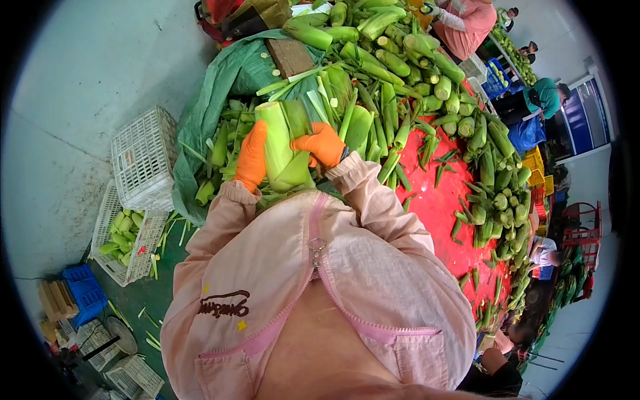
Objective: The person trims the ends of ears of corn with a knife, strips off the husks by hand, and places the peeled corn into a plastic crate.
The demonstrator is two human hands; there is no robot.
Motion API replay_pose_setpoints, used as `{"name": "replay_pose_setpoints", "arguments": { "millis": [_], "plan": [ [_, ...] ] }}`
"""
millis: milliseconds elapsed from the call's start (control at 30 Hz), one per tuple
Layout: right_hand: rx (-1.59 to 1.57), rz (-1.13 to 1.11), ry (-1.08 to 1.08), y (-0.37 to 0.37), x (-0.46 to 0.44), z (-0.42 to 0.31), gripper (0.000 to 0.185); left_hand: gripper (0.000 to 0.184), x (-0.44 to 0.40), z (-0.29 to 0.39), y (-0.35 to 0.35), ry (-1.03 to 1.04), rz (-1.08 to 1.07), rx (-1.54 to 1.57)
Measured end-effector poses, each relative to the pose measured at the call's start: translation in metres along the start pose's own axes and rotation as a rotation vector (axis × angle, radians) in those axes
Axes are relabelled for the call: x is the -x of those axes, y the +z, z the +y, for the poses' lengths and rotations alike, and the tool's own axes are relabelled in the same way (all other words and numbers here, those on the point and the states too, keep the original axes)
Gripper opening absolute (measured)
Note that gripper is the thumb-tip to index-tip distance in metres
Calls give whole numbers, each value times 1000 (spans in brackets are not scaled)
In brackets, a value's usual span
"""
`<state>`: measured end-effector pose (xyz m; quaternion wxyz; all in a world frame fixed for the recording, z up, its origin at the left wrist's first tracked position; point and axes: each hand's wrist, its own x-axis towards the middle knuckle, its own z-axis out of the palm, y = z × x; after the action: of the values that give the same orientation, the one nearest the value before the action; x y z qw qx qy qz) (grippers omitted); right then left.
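Note:
An ear of corn (280,143) in pale green husk stands upright in front of my chest, its cut end at the top. My left hand (252,159), in an orange glove, is wrapped round the ear's left side. On the other side my right hand (321,145), also in an orange glove, is closed on a darker green husk leaf (298,119) at the ear's edge. A small dark item shows at my right wrist; its kind is unclear. Loose husks (340,90) lie just beyond my hands, on and around a green plastic sheet (227,70).
Unhusked corn (393,53) is heaped ahead and along the right of a red surface (433,193). At left, a white crate (143,160) stands beside another crate (143,257) holding corn. A brown block (290,58) rests on the sheet. Several people are farther right.

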<state>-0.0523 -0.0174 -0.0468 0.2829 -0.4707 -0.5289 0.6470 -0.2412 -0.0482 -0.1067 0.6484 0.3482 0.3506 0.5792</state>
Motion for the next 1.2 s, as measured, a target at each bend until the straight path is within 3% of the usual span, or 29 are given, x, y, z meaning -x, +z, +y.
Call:
{"name": "replay_pose_setpoints", "arguments": {
  "millis": [133, 267, 333, 467, 533, 600, 667, 700, 733, 800, 833, 867, 933, 1033, 1100, 1200],
  "plan": [
    [-191, -46, 16, 3, 8, -13, 22, 66, -4, -11, -3, -181, -96, 496],
    [-189, -70, 47, 5, 7, -14, 23, 56, 1, -14, 2, -202, -27, 486],
    [-202, -47, 43, 5, 6, -12, 23, 47, 2, -12, 1, -73, 15, 180],
    [-171, -53, 58, 2, 3, -15, 23, 40, -3, -20, -10, -101, 112, 205],
    [-378, 20, -65, -1, -3, -14, 22, 39, 2, -20, -19, -144, 81, 213],
    [-369, 36, -62, -14, -10, -21, 25, 41, 8, -19, -28, -96, 73, 173],
    [50, 227, -93, -22, -24, -23, 32, 42, 11, -18, -34, -56, 64, 134],
    [336, 250, -6, -25, -35, -22, 45, 43, 10, -17, -36, 11, 111, 17],
    [333, 250, -5, -23, -38, -12, 45, 43, 9, -15, -37, 81, 157, -101],
    [1104, 387, -411, -18, -51, 1, 55, 42, 6, -7, -35, 180, 236, -265],
    [895, 387, -560, -3, -47, -2, 63, 41, 7, -4, -33, 266, 316, -426],
    [892, 381, -556, 7, -40, -7, 63, 41, 10, 0, -32, 261, 322, -427],
    [529, -25, -159, 36, -14, -46, 64, 44, 14, 10, -26, 315, 322, -586],
    [355, -31, -137, 44, -25, -29, 47, 42, 22, 25, -14, 313, 312, -666],
    [81, -21, -100, 47, -25, -28, 26, 48, 24, 28, -20, 298, 239, -584],
    [-160, -75, -81, 48, -22, -29, 22, 57, 28, 38, -17, 297, 94, -321]
  ]
}}
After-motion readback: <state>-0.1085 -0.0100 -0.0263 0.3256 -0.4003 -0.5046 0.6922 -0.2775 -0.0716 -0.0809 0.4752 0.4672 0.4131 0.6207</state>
